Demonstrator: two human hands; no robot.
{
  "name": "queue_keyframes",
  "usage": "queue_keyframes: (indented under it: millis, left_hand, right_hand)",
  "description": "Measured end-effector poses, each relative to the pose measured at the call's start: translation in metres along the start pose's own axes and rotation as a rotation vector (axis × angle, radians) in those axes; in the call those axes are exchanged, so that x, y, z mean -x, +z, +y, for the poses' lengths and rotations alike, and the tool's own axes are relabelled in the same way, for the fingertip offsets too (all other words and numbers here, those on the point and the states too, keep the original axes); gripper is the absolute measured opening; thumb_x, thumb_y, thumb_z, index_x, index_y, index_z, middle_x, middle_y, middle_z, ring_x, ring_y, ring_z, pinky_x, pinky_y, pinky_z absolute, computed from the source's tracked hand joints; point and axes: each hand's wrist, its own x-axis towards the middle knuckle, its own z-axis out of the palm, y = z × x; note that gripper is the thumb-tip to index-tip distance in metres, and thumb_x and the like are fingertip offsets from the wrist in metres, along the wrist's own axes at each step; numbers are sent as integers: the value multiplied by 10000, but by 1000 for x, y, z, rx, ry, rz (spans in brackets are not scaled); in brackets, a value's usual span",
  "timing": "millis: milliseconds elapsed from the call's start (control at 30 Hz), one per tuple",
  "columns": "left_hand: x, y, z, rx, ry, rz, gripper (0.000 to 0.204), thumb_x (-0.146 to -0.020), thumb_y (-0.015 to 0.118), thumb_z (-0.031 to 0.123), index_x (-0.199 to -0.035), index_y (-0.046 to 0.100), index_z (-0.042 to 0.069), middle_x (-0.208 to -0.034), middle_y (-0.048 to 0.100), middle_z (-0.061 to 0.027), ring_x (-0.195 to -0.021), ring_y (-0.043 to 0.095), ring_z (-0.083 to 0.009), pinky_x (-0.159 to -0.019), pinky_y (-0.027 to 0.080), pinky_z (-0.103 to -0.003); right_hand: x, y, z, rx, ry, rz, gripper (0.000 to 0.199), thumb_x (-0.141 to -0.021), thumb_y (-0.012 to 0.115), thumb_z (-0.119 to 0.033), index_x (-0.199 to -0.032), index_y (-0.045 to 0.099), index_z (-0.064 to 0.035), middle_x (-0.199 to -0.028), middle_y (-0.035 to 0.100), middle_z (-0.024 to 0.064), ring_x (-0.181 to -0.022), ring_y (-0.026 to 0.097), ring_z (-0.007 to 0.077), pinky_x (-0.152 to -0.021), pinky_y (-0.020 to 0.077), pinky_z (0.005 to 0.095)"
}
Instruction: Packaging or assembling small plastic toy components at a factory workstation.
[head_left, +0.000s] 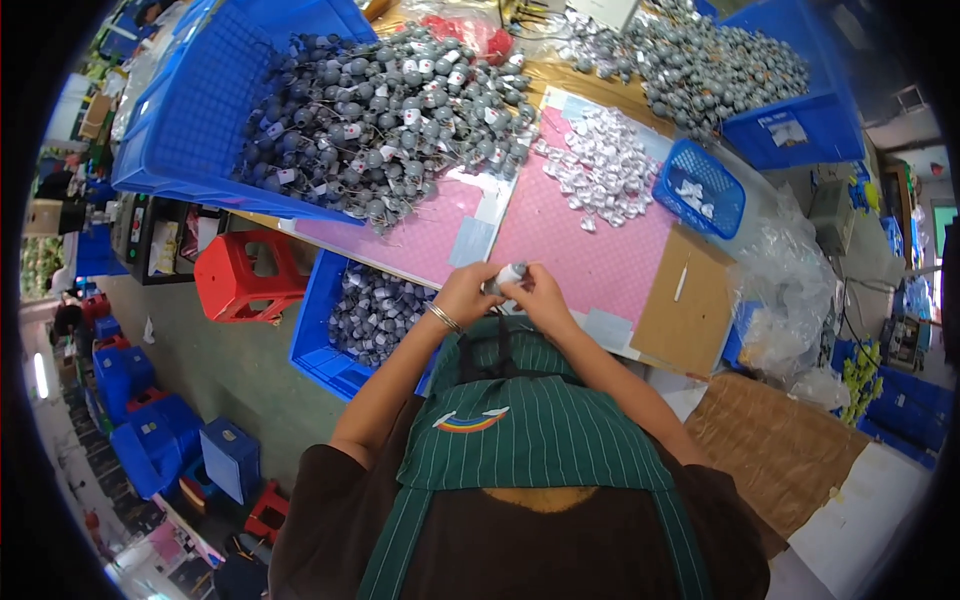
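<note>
Both hands meet just above the near edge of the counter [590, 250]: the left hand [466, 295] and the right hand [535, 296] are each closed, fingertips pinched around one small grey-and-white piece [506, 275] held between them. To do this well, I judge the left hand should steady the piece while the right fingertips work its end, keeping it clear of the grey heap [400, 110] beyond the hands. Its long axis seems to run up and rightward from the left fingers, pale end outward, though it is too small to be sure.

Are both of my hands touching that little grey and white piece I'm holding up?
Touching. The head view shows the left hand and the right hand both closed around the small grey and white piece, fingers overlapping it with no gap.
</note>
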Motion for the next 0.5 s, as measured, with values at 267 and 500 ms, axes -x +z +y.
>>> queue_keyframes:
  millis: [267,500]
  left_hand:
    - [72,-33,-126,-389,-333,393,406,-642,700,82,-1039,619,55,-996,620,-163,-938,585,-327,-851,459,-394]
    - [34,-72,-138,-389,-397,616,295,-693,664,153,-969,649,49,-891,626,-163,-815,612,-296,-757,491,-378]
  right_hand:
    - [-15,-58,29,274,22,48,349,-787,683,-187,-1067,568,-14,-945,597,107,-752,580,146,-586,494,255]
    - [-31,-133,60,574,6,313,315,-754,670,-135,-1036,582,-24,-967,590,152,-831,595,250,-736,490,350]
